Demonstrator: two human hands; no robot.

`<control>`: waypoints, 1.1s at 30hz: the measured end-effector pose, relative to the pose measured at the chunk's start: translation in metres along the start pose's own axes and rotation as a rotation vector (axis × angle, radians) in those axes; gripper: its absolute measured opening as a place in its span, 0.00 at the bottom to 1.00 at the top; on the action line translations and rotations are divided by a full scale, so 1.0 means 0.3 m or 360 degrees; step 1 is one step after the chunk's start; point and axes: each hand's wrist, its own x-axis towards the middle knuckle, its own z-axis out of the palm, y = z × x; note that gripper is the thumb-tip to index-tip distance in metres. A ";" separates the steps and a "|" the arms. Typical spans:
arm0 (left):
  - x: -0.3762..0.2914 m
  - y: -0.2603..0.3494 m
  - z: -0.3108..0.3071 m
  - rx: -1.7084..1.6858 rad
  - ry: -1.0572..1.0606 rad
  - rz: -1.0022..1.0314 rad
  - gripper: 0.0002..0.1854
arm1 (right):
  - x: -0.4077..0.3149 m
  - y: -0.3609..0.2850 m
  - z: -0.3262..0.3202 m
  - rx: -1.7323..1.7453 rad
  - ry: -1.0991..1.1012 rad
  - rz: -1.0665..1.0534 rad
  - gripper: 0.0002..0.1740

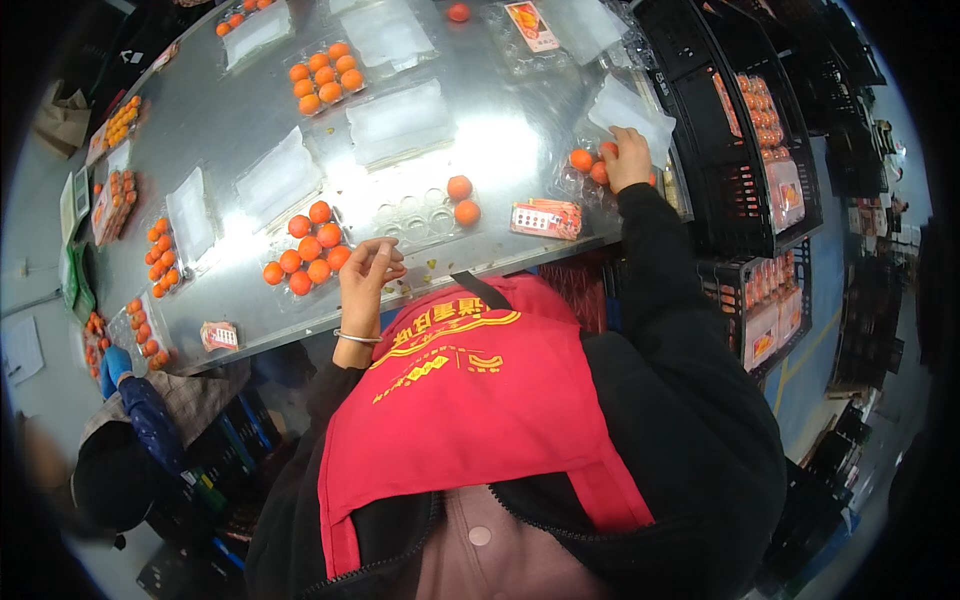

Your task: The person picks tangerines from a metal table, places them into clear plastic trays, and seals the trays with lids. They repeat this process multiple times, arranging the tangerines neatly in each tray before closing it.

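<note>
My right hand [628, 159] reaches to the right end of the metal table, its fingers curled over an orange citrus fruit [609, 149]. Beside it, more fruits [581, 160] lie on clear plastic packaging. My left hand [364, 277] hovers at the front edge with loosely bent fingers and nothing visible in them. Close to its left is a clear tray of several orange fruits [310, 248]. Between my hands, a clear plastic tray [411, 217] has round hollows, with two fruits [463, 201] at its right end.
Printed cards [546, 219] are stacked near the front edge. White padded sheets [400, 122] and a filled fruit tray [326, 78] lie farther back. Black crates [795, 187] with packed fruit stand at right. At left, another person's blue-gloved hand [117, 364] is beside fruit trays.
</note>
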 end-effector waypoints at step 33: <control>-0.041 -0.055 -0.030 0.0052 -0.0090 -0.0106 0.14 | 0.013 -0.671 0.200 0.0495 -0.1269 -0.0615 0.22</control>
